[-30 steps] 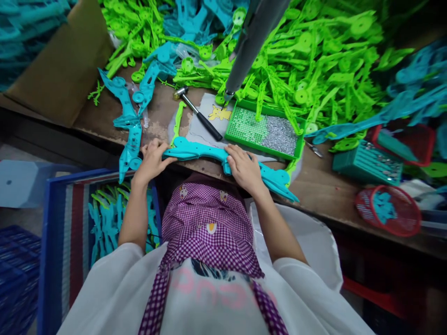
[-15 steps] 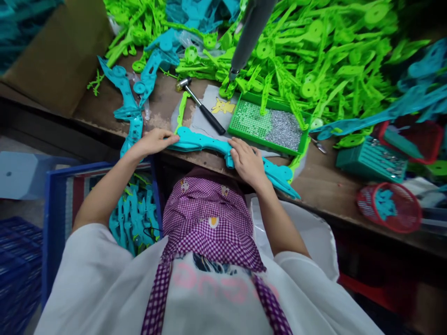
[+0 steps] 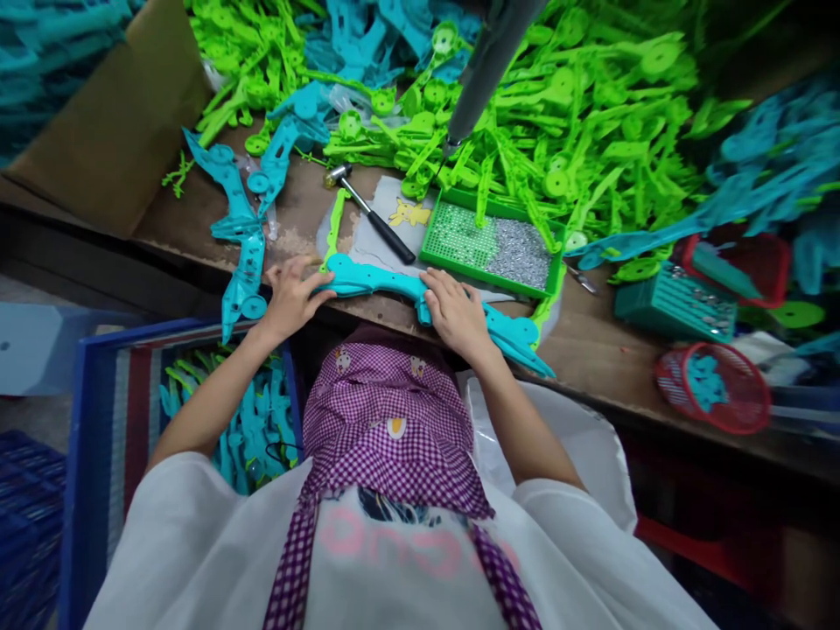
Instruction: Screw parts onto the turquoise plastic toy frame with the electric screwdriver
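A long teal plastic toy bow part point(image 3: 374, 278) lies along the near edge of the wooden workbench point(image 3: 604, 350). My left hand point(image 3: 292, 297) presses its left end with curled fingers. My right hand point(image 3: 456, 313) is wrapped over its middle grip. Just behind it are a small hammer point(image 3: 371, 214) with a black handle and a green tray of small metal screws point(image 3: 495, 249). A grey hanging screwdriver point(image 3: 482, 74) points down above the tray.
Heaps of bright green parts point(image 3: 577, 114) cover the back of the bench, with more teal parts point(image 3: 240, 219) at left. A teal screw box point(image 3: 675, 302) and red baskets point(image 3: 715, 389) sit at right. A blue crate point(image 3: 92, 420) of teal parts stands below left.
The view rocked slightly. My left arm swung out and back while both hands stayed on the teal bow part, which shifted little on the bench edge.
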`<control>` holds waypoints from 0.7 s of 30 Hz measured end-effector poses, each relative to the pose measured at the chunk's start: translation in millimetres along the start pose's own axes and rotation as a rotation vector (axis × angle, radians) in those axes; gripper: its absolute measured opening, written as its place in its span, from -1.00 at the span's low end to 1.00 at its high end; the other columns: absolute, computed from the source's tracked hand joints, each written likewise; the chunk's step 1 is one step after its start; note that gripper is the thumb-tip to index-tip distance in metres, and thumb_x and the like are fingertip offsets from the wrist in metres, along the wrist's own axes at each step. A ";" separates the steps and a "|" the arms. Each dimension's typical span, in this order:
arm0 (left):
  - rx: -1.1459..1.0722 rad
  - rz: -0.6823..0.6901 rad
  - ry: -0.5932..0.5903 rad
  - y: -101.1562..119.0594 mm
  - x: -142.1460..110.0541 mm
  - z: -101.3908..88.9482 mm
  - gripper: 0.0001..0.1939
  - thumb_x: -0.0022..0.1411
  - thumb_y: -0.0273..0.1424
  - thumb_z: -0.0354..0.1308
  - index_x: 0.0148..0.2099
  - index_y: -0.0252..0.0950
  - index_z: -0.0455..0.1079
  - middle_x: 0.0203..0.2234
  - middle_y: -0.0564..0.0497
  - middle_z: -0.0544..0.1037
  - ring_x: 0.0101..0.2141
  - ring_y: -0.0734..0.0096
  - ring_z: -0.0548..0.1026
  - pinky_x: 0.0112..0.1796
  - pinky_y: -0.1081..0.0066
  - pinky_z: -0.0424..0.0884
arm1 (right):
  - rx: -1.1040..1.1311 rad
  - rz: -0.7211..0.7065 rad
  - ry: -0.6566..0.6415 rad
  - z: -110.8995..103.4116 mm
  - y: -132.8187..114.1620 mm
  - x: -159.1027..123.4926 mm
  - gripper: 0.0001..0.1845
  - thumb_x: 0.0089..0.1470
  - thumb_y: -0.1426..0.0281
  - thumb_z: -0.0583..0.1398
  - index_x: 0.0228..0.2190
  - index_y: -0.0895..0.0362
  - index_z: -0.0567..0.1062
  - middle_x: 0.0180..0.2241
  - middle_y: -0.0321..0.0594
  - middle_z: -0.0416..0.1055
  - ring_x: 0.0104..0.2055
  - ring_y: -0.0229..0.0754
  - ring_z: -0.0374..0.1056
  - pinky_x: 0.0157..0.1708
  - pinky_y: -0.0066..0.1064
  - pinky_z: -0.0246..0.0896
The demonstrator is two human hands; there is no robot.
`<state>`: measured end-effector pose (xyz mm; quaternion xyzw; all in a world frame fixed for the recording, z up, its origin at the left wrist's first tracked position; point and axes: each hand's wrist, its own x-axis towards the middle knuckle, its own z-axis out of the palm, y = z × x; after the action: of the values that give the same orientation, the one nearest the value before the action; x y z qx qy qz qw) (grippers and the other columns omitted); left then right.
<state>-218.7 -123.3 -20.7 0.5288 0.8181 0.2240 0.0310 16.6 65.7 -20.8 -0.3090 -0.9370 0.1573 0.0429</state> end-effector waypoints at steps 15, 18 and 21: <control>0.224 0.342 -0.306 31.8 51.4 10.3 -0.39 0.36 -0.17 0.07 0.35 -0.32 0.13 0.26 -0.31 0.29 0.31 -0.07 0.12 0.26 -0.11 -0.11 | -0.049 0.024 -0.016 -6.1 3.2 -2.1 -0.43 0.35 0.24 -0.22 0.26 0.05 0.23 0.35 -0.24 0.12 0.41 -0.07 0.00 0.31 0.02 -0.07; 0.256 0.335 -0.293 35.8 51.4 16.2 -0.38 0.34 -0.09 0.07 0.32 -0.30 0.18 0.21 -0.30 0.34 0.28 -0.08 0.19 0.27 -0.15 -0.15 | -0.051 0.011 0.000 -7.8 10.1 -4.6 -0.44 0.35 0.23 -0.20 0.27 0.03 0.22 0.35 -0.27 0.10 0.41 -0.08 -0.01 0.31 0.04 -0.07; 0.237 0.357 -0.311 47.4 57.5 15.1 -0.42 0.36 -0.09 0.05 0.29 -0.30 0.22 0.17 -0.30 0.38 0.22 -0.06 0.28 0.26 -0.17 -0.12 | -0.032 0.001 0.018 -6.7 13.0 -5.2 -0.45 0.35 0.23 -0.20 0.26 -0.01 0.24 0.34 -0.27 0.13 0.40 -0.07 0.02 0.30 0.05 -0.04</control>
<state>-199.2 -51.6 -4.6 0.6929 0.7176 0.0446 0.0544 29.3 74.3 -18.5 -0.3114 -0.9388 0.1396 0.0461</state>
